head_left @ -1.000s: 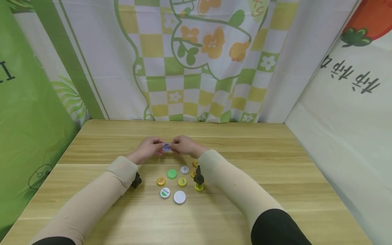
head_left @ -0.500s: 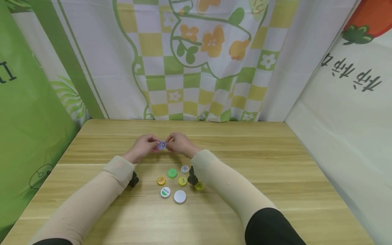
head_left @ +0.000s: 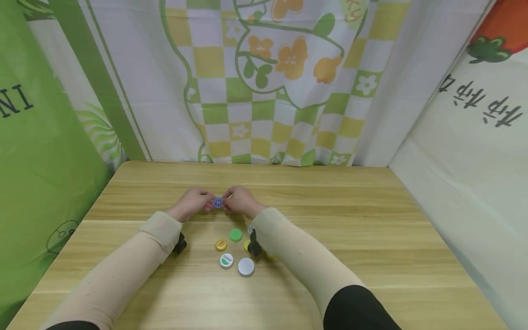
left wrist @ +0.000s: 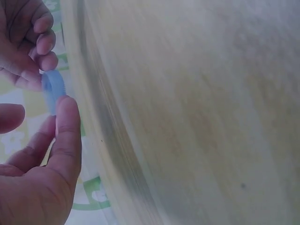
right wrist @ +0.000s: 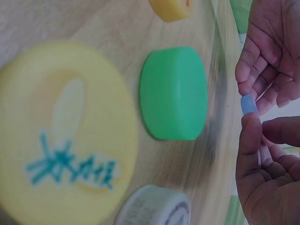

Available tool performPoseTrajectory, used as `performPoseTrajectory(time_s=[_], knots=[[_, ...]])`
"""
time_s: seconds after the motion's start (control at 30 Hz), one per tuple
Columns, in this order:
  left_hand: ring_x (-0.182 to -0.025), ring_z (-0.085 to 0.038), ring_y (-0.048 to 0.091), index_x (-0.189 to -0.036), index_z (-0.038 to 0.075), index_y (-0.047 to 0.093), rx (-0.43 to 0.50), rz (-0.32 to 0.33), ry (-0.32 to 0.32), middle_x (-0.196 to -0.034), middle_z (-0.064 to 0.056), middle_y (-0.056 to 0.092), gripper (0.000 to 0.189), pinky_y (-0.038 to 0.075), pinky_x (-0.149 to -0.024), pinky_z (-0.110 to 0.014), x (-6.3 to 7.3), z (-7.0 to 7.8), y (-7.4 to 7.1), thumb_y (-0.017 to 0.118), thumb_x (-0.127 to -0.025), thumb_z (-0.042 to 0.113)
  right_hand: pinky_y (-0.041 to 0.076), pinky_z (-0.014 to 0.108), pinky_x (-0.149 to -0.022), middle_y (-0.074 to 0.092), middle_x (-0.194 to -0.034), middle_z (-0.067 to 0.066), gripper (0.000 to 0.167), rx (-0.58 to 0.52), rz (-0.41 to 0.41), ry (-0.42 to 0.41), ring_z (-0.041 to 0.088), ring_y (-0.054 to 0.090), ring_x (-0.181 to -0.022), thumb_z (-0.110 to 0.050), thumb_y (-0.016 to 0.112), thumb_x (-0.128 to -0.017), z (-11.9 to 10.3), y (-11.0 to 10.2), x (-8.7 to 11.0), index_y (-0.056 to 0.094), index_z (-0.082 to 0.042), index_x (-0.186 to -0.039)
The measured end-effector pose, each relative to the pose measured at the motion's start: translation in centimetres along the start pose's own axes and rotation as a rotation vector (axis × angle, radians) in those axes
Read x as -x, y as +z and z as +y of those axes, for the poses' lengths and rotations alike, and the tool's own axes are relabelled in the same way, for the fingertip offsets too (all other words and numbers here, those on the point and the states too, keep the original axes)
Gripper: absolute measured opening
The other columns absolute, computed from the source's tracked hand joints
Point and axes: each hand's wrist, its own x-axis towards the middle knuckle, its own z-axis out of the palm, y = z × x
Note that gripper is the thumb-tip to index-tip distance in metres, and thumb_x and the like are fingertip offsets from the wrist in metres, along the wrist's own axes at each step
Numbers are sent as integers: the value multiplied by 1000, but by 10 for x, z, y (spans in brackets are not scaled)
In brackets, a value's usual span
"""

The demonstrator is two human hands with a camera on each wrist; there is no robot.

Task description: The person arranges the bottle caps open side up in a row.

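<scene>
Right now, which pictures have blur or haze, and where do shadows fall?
Head view: soft shadows on the table near both forearms; left wrist view: table grain looks hazy, though the blue cap shows edge ridges; right wrist view: the nearest yellow cap looks blurred.

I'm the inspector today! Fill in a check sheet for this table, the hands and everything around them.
Surface: table, wood-grained.
Job's things: blue cap, dark mark on its face.
Clutter: green cap, orange cap, white cap, green-and-white cap; yellow cap and grey cap, partly hidden in the head view.
Hands: left hand and right hand hold the blue cap.
Cables: nothing seen.
Surroundings: patterned curtain behind, green cloth left, white cloth right.
</scene>
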Motion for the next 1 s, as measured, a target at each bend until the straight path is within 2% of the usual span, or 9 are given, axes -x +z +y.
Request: performPoseTrajectory(time_s=[0.1,0.3,0.47,0.7,0.9,1.0], knots=[[-86,-18,64,-123,-20,59,13,-10,-20,-104,-18,67,35,59,-79,-27,1,0,0,49,-104,8,50,18,-55,68,-72,8,7,-10,-19,8,12,60,-59,1,59,-99,1,1,0,66,3,-99],[-80,-14,63,-112,-17,63,62,-42,-60,-92,-9,65,30,59,-76,-24,1,-1,1,49,-103,8,48,18,-53,71,-77,13,12,-22,-59,46,13,59,-59,2,56,-99,7,1,1,68,3,-97],[-80,-13,62,-113,-17,62,65,-67,-80,-93,-9,65,31,59,-77,-24,1,2,3,50,-103,10,52,19,-54,69,-75,11,13,-73,-70,84,12,60,-59,3,55,-100,11,2,-2,68,5,-100],[-78,-12,61,-111,-14,62,56,-65,-112,-90,-6,64,28,58,-74,-22,-1,1,3,50,-103,10,54,18,-57,68,-76,9,18,-123,-104,112,12,61,-62,3,55,-100,8,3,-2,67,10,-112],[-80,-13,61,-116,-16,60,36,-75,-113,-93,-8,63,32,58,-75,-23,0,0,0,50,-103,11,54,18,-58,67,-77,9,20,-113,-116,108,12,60,-63,5,55,-99,5,5,-1,67,11,-113],[-79,-13,60,-114,-15,59,27,-76,-121,-92,-8,61,30,58,-74,-23,-1,0,0,49,-103,11,55,19,-61,67,-78,9,21,-96,-129,100,12,60,-64,5,55,-99,5,6,0,68,11,-114]])
